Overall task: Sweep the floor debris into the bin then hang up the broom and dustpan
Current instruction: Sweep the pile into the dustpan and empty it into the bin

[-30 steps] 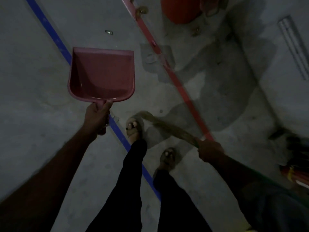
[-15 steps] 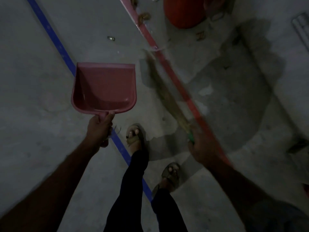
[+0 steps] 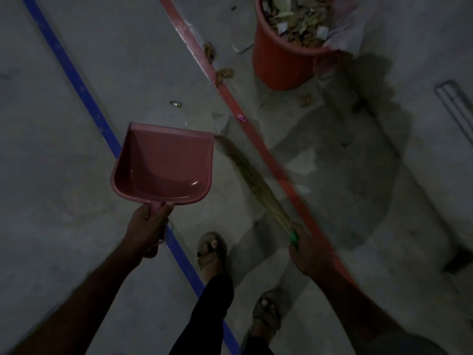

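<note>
My left hand grips the handle of an empty pink dustpan, held above the floor with its mouth pointing away from me. My right hand grips the green-wrapped neck of a straw broom, whose bristles slant up-left and end beside the dustpan's front right corner. An orange bin, full of dry leaves and paper scraps, stands at the top right. Leaf debris lies along the red floor line near the bin, and a small wrapper lies on the floor further left.
A blue floor line runs diagonally under the dustpan and past my sandalled feet. A dark wet patch spreads over the concrete at right. More scraps lie just below the bin. A metal strip lies at the far right.
The view has shifted toward the bin, which now shows its contents. The broom swung from lying low by my feet to pointing forward beside the dustpan. Both hands keep their grips.
</note>
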